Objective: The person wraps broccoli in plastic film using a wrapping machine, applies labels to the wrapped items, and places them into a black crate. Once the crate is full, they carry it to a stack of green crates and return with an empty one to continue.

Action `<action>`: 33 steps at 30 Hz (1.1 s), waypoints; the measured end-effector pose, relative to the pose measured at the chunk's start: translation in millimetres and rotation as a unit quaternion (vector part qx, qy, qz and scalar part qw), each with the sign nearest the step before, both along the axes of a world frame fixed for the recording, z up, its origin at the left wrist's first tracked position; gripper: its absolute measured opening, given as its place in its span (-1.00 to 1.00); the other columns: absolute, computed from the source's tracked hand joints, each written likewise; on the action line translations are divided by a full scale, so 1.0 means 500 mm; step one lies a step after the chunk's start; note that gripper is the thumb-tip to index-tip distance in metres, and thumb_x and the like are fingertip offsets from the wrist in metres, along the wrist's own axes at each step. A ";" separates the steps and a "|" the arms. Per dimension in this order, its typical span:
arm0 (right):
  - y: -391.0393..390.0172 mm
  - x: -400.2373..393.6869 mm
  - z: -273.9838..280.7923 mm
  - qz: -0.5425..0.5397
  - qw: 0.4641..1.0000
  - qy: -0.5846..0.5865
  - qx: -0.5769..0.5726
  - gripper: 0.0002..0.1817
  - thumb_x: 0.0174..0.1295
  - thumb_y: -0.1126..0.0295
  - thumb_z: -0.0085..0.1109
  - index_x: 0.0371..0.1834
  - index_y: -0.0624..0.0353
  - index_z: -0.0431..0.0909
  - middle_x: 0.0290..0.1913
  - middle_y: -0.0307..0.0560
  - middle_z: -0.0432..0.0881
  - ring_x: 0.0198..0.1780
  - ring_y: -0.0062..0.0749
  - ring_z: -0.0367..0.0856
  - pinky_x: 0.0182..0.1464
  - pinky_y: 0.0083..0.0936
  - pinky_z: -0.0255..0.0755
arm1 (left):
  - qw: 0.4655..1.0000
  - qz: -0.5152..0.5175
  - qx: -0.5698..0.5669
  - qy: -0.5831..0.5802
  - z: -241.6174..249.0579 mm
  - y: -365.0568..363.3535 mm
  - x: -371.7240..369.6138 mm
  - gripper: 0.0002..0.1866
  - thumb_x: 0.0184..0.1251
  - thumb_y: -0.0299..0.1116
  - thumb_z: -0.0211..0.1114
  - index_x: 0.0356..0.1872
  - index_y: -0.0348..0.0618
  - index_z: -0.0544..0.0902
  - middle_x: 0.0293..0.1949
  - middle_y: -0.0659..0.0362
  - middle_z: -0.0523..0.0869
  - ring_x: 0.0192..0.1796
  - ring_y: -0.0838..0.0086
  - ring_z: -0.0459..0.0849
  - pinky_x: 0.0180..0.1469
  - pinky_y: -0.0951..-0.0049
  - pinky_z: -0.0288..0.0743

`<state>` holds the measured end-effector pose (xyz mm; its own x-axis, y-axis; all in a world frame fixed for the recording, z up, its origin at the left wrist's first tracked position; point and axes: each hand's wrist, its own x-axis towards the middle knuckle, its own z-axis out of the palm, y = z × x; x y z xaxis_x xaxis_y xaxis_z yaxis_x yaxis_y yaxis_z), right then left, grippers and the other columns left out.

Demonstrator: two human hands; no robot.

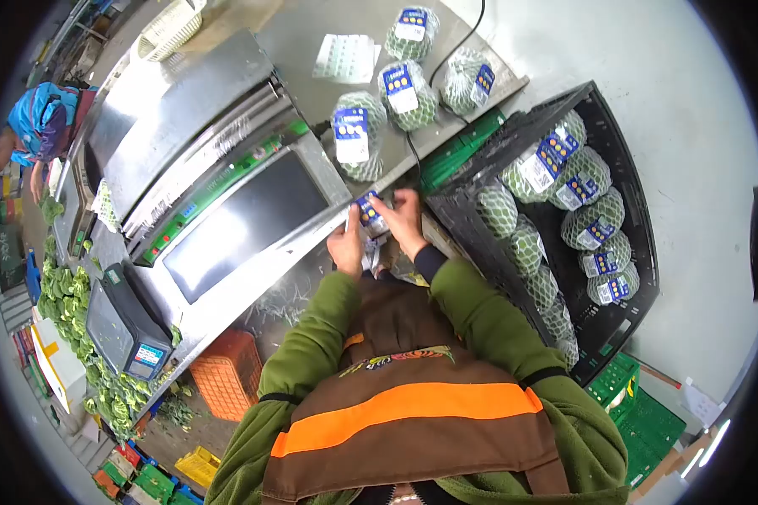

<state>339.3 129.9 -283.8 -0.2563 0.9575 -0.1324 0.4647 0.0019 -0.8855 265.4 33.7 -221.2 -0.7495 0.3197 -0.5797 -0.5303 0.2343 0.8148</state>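
Observation:
Between my two hands, in front of my body, is a netted vegetable pack [370, 210] with a blue-and-white label. My left hand [346, 244] grips its left side, thumb up along the edge. The fingers of my right hand [404, 220] press on its right side, at the label. Just beyond, on the metal table [299, 55], several wrapped packs [360, 126] with similar labels lie beside a sheet of stickers [344, 57]. The underside of the held pack is hidden.
A black crate [640, 194] of labelled netted packs stands at the right, a green crate [463, 151] next to it. At the left are a wrapping machine [244, 219], a scale [126, 324] and piled green vegetables [63, 303]. A person in blue [42, 122] is at far left.

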 end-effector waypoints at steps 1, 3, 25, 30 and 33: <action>-0.009 0.004 0.016 -0.035 0.992 0.062 -0.100 -0.37 0.01 0.10 0.58 -0.10 0.33 0.42 -0.12 0.01 0.52 -0.17 -0.31 0.54 -0.11 -0.36 0.48 | 1.000 -0.004 0.016 0.011 -0.002 -0.009 -0.004 -0.40 0.34 0.02 0.38 0.02 -0.46 0.69 -0.03 0.02 0.75 -0.01 0.46 0.65 0.11 0.44 0.48; -0.023 0.010 0.095 -0.014 0.990 0.130 -0.051 -0.60 0.26 0.23 0.40 -0.11 0.27 0.43 -0.21 -0.11 0.53 -0.23 -0.49 0.53 -0.19 -0.56 0.47 | 0.999 -0.034 0.026 -0.016 -0.018 -0.053 -0.020 -0.38 0.36 -0.01 0.36 0.14 -0.46 0.61 0.13 -0.03 0.68 0.12 0.39 0.62 0.19 0.40 0.45; 0.552 -0.601 0.205 0.555 0.599 -0.343 0.465 -0.85 0.20 0.38 0.09 -0.37 -0.02 0.69 -0.14 -0.26 0.65 0.09 -0.20 0.57 0.37 -0.10 0.26 | 0.953 -0.257 0.151 0.054 0.405 -0.022 -0.408 -0.73 0.36 -0.55 0.32 0.06 -0.28 0.59 -0.02 0.20 0.69 0.00 0.59 0.63 0.10 0.53 0.50; 0.525 -0.533 0.437 0.521 0.760 -0.188 0.340 -0.92 0.14 0.34 0.23 -0.41 0.08 0.63 -0.26 -0.13 0.62 -0.16 -0.15 0.63 -0.14 -0.20 0.48 | 0.889 -0.285 0.116 0.340 0.446 0.119 -0.507 -0.69 0.18 -0.53 0.41 -0.04 -0.29 0.62 -0.06 0.04 0.68 -0.04 0.31 0.66 0.05 0.36 0.52; 0.475 -0.445 0.596 0.491 0.846 -0.092 0.188 -0.84 0.22 0.38 0.33 -0.21 0.20 0.63 -0.37 -0.14 0.62 -0.35 -0.40 0.63 -0.26 -0.50 0.48 | 0.820 -0.224 0.131 0.509 0.502 0.219 -0.534 -0.56 0.10 -0.47 0.48 0.04 -0.32 0.61 0.01 -0.06 0.65 0.12 0.06 0.58 0.23 0.18 0.39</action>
<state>117.0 367.2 14.3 -0.9604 0.2784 0.0111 0.2047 0.7322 -0.6496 -1.8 143.2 29.9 -0.5749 0.7095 0.4075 0.5491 -0.0346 0.8350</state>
